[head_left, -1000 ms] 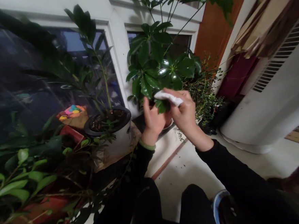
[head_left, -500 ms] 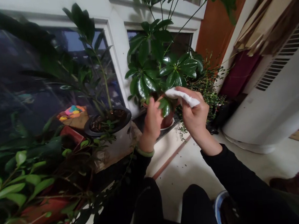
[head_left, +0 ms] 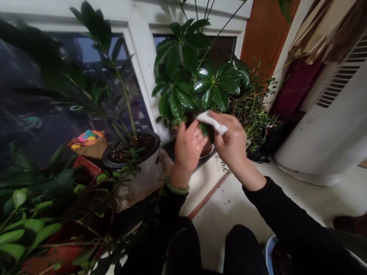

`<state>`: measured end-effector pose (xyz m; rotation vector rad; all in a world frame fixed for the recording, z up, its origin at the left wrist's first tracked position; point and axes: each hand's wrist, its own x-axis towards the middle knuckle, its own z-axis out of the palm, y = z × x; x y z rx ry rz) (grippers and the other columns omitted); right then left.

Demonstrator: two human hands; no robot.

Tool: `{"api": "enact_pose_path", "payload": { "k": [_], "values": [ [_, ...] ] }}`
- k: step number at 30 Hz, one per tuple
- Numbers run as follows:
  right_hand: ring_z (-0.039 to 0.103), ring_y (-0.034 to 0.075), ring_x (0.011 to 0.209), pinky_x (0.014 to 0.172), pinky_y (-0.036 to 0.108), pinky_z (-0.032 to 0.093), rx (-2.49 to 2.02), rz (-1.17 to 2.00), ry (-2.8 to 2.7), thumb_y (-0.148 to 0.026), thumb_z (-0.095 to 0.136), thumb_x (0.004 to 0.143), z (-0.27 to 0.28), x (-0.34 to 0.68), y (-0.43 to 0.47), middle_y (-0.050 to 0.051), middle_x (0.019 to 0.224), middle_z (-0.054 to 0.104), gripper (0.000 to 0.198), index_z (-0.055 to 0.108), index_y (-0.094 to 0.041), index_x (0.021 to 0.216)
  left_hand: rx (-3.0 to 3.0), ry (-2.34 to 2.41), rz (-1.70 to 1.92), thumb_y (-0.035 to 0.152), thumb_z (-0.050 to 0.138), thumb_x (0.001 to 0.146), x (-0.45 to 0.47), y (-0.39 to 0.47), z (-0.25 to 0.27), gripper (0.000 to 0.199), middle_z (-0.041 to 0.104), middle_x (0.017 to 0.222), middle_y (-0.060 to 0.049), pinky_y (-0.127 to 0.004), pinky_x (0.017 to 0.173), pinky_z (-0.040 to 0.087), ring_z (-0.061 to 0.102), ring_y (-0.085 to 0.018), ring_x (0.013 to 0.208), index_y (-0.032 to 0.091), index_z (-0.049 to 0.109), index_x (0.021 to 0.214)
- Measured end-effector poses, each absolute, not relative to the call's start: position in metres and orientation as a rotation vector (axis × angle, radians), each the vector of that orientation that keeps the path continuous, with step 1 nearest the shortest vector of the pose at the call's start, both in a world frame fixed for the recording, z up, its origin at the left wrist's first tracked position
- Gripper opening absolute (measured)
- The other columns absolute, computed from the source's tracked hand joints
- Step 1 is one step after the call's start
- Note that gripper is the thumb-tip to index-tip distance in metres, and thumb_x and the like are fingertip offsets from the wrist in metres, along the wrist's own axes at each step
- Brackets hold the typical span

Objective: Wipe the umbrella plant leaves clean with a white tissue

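A folded white tissue (head_left: pixel 212 122) is pinched in my right hand (head_left: pixel 233 141), against a low green leaf (head_left: pixel 203 130) of the potted umbrella plant (head_left: pixel 213 84). My left hand (head_left: pixel 188 150) is just left of that leaf, fingers stretched out and somewhat apart. Its fingertips reach toward the leaf; whether they touch it I cannot tell. Both hands are in front of the plant's reddish-brown pot (head_left: pixel 206 147), which they partly hide. Glossy highlights show on the leaves above.
Left of my hands stands a white pot (head_left: pixel 144 167) with a dark rim and a tall plant. A small pouch (head_left: pixel 91 146) of colourful balls sits behind it. Leafy plants (head_left: pixel 23 232) crowd the lower left. A white vented column unit (head_left: pixel 331 135) stands right; a blue-rimmed basin (head_left: pixel 268 253) is below.
My right hand with the tissue has moved left and slightly down. My left hand has turned and spread its fingers toward the leaf, now mostly covered. The view has shifted slightly.
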<state>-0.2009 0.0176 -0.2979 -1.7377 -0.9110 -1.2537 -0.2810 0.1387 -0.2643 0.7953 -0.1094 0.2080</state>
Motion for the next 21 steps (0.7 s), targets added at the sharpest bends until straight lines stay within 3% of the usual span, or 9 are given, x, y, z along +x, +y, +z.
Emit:
{"api": "enact_pose_path", "payload": {
  "k": [8,13,16,19,21],
  "values": [
    [0.070,0.029,0.140,0.115,0.056,0.058,-1.811,-1.244,-1.051,-0.008,0.053,0.095,-0.325,-0.233,0.026,0.007,0.151,0.073,0.062,0.064,-0.029,0.153,0.730,-0.195,0.199,0.074,0.015,0.109,-0.282,0.129,-0.276,0.081,0.075,0.140,-0.011,-0.055,0.132,0.046,0.049,-0.031,0.161,0.022,0.074,0.126],
    [0.078,0.025,0.127,0.128,0.060,0.047,-1.757,-1.131,-1.117,-0.008,0.051,0.098,-0.325,-0.256,0.021,0.004,0.139,0.080,0.056,0.070,-0.030,0.145,0.696,-0.210,0.209,0.082,0.019,0.105,-0.280,0.135,-0.283,0.085,0.075,0.142,-0.011,-0.058,0.131,0.045,0.050,-0.034,0.160,0.021,0.070,0.137],
    [0.082,0.024,0.118,0.129,0.060,0.047,-1.661,-1.063,-1.063,-0.017,0.050,0.105,-0.315,-0.256,0.014,0.001,0.132,0.083,0.044,0.073,-0.033,0.139,0.688,-0.243,0.187,0.080,0.022,0.106,-0.280,0.139,-0.283,0.083,0.074,0.143,-0.012,-0.052,0.134,0.041,0.048,-0.033,0.162,0.018,0.072,0.133],
    [0.081,0.026,0.120,0.129,0.062,0.047,-1.590,-1.192,-0.898,-0.025,0.049,0.109,-0.301,-0.240,0.007,0.002,0.131,0.083,0.038,0.075,-0.034,0.135,0.681,-0.186,0.197,0.078,0.021,0.107,-0.281,0.139,-0.279,0.082,0.074,0.142,-0.013,-0.043,0.134,0.039,0.045,-0.029,0.165,0.018,0.073,0.129],
    [0.081,0.027,0.121,0.130,0.064,0.044,-1.610,-1.285,-0.826,-0.025,0.047,0.109,-0.295,-0.225,0.006,0.003,0.132,0.083,0.039,0.075,-0.033,0.135,0.684,-0.149,0.192,0.077,0.019,0.106,-0.281,0.138,-0.277,0.082,0.073,0.142,-0.012,-0.045,0.133,0.040,0.043,-0.029,0.165,0.021,0.072,0.132]
  ]
}}
